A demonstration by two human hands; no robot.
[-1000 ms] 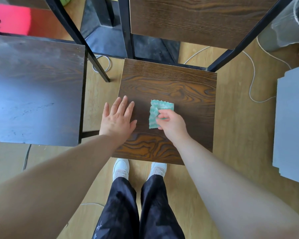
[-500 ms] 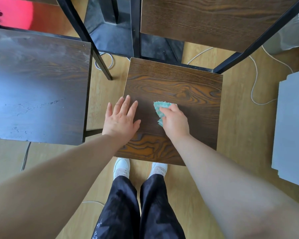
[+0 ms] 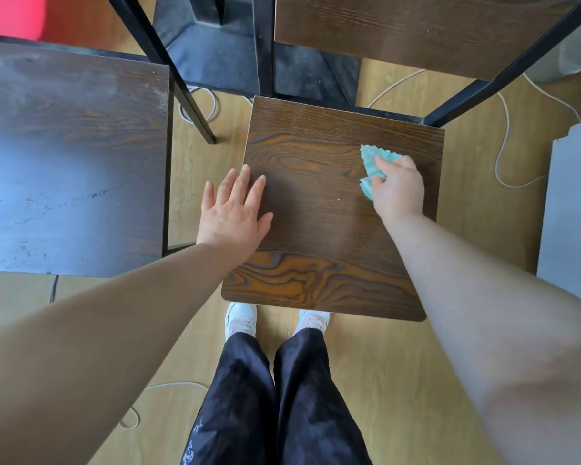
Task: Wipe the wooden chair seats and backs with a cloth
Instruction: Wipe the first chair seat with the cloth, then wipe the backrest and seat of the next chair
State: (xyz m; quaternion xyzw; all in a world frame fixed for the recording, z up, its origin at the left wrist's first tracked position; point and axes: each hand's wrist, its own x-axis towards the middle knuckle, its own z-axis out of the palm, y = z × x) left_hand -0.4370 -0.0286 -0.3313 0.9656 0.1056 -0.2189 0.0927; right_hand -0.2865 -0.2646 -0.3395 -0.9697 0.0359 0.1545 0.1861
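Light wood-plank floor (image 3: 467,380), two chairs. Right hand (image 3: 398,187) fingers closed on crumpled teal cloth (image 3: 369,159), pressed to right side of brown wood-grain chair seat (image 3: 316,229). Left hand (image 3: 233,213) flat, fingers spread, holding nothing. Seat partly wiped (judgement); wooden chair back (image 3: 399,28) and dusty neighbouring dark seat (image 3: 71,156) remain.

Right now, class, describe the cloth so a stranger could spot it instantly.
Find the brown wooden chair seat in the middle. On its far right part, the right hand presses a small crumpled cloth. It is the only teal thing there.
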